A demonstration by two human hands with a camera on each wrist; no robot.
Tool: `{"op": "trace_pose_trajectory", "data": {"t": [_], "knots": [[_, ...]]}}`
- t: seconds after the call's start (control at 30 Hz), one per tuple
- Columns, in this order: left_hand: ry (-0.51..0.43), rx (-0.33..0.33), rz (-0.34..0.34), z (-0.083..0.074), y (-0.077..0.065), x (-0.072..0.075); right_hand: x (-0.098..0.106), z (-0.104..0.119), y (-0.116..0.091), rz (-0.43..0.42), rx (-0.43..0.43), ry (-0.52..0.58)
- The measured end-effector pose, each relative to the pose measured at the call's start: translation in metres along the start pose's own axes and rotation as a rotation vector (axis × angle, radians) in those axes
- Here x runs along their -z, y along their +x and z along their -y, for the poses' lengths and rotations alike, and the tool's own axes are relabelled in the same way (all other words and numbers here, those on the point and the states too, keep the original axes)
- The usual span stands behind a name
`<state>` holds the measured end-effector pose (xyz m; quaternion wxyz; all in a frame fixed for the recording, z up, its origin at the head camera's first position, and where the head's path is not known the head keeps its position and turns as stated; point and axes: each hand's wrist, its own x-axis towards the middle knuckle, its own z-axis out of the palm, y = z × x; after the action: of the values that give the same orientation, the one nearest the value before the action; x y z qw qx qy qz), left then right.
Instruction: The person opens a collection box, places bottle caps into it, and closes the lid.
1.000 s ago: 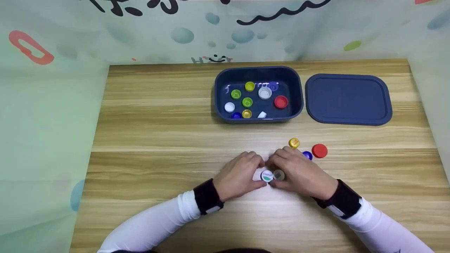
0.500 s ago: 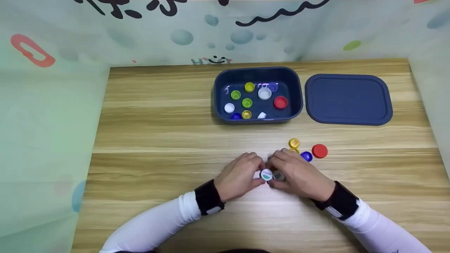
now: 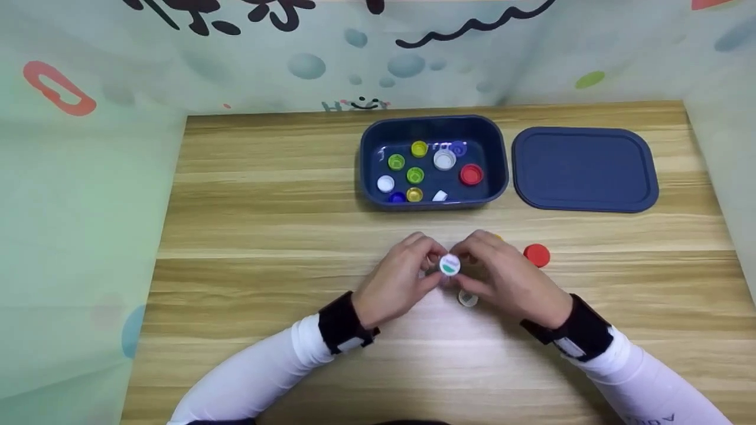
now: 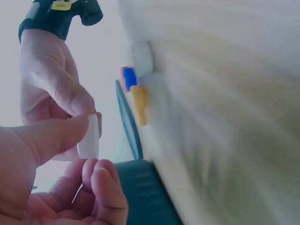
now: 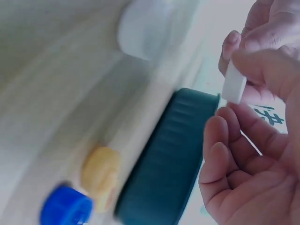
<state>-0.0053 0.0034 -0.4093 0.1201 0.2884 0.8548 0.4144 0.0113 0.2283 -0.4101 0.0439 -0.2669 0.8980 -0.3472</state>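
Above wood-grain surface [image 3: 266, 221], small round white plastic cap with green-marked top [image 3: 449, 265] pinched from both sides by left hand [image 3: 394, 282] and right hand [image 3: 512, 276]. Should be held lightly by rim imo; pale round cap [image 3: 468, 299] nearby could get knocked.

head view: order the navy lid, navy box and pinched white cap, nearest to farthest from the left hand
1. white cap: pinched by the left hand
2. navy box: ahead, beyond that hand
3. navy lid: right of the box, farthest
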Motion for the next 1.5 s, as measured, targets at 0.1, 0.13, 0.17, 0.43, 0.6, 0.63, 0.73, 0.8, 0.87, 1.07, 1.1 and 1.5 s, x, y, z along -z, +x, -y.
{"op": "trace_pose_trajectory", "data": {"t": [0.1, 0.13, 0.17, 0.43, 0.6, 0.63, 0.73, 0.8, 0.87, 1.07, 1.1, 1.5], "knots": [[-0.048, -0.011, -0.054, -0.003, 0.006, 0.006, 0.005, 0.002, 0.006, -0.056, -0.001, 0.051], [-0.061, -0.014, -0.069, -0.003, 0.008, 0.008, 0.006, 0.002, 0.008, -0.076, 0.004, 0.061], [-0.072, -0.016, -0.083, -0.004, 0.01, 0.009, 0.007, 0.002, 0.011, -0.096, 0.012, 0.067], [-0.148, 0.007, -0.177, -0.006, 0.029, 0.021, 0.015, -0.001, 0.031, -0.238, 0.094, 0.062], [-0.194, 0.024, -0.225, -0.006, 0.042, 0.027, 0.022, -0.004, 0.042, -0.269, 0.075, 0.066], [-0.208, 0.034, -0.228, -0.006, 0.044, 0.028, 0.023, -0.004, 0.044, -0.273, 0.063, 0.068], [-0.247, 0.074, -0.237, -0.007, 0.052, 0.031, 0.026, -0.005, 0.051, -0.287, 0.03, 0.069], [-0.276, 0.095, -0.245, -0.007, 0.058, 0.033, 0.029, -0.006, 0.056, -0.297, 0.007, 0.071], [-0.307, 0.113, -0.257, -0.007, 0.063, 0.035, 0.031, -0.007, 0.06, -0.302, -0.018, 0.072], [-0.374, 0.137, -0.297, -0.002, 0.076, 0.041, 0.037, -0.01, 0.072, -0.294, -0.118, 0.096], [-0.374, 0.141, -0.299, -0.001, 0.078, 0.042, 0.037, -0.011, 0.074, -0.288, -0.136, 0.101], [-0.286, 0.193, -0.272, 0.011, 0.096, 0.047, 0.041, -0.028, 0.099, -0.221, -0.234, 0.051]]}}
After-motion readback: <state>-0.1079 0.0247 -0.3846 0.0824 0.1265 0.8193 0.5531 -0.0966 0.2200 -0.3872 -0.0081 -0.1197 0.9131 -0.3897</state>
